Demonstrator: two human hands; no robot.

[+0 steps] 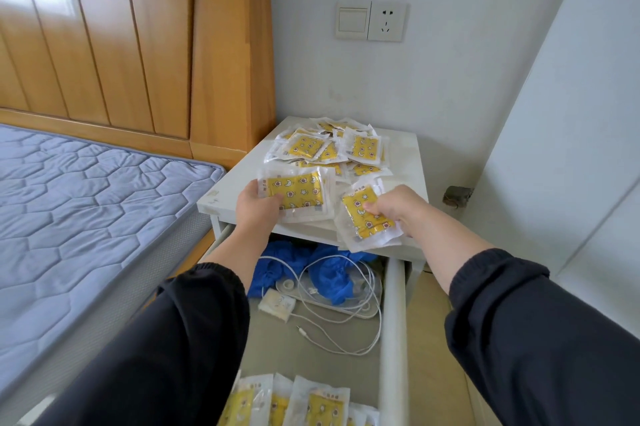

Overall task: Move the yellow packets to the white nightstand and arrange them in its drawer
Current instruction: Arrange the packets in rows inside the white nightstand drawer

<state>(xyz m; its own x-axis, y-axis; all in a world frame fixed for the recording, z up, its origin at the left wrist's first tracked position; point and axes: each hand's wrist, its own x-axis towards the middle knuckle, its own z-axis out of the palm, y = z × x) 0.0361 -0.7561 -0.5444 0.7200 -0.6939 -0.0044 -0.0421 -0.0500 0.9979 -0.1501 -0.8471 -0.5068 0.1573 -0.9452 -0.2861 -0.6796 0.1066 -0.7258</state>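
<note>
A heap of yellow packets (329, 148) in clear wrappers lies on top of the white nightstand (405, 176). My left hand (258, 207) grips a small stack of packets (298, 195) at the top's front edge. My right hand (398, 209) pinches another packet (365, 217), which hangs tilted over the front edge. Below, the nightstand's drawer (393, 321) is pulled out. Several packets (311, 405) stand in a row at its near end.
The drawer's back holds blue plastic covers (329, 273), a white power strip (346, 301) with tangled white cables and a small white pack (277, 304). A bed with a grey mattress (86, 200) and wooden headboard (138, 44) stands left. Wall sockets (370, 20) sit above.
</note>
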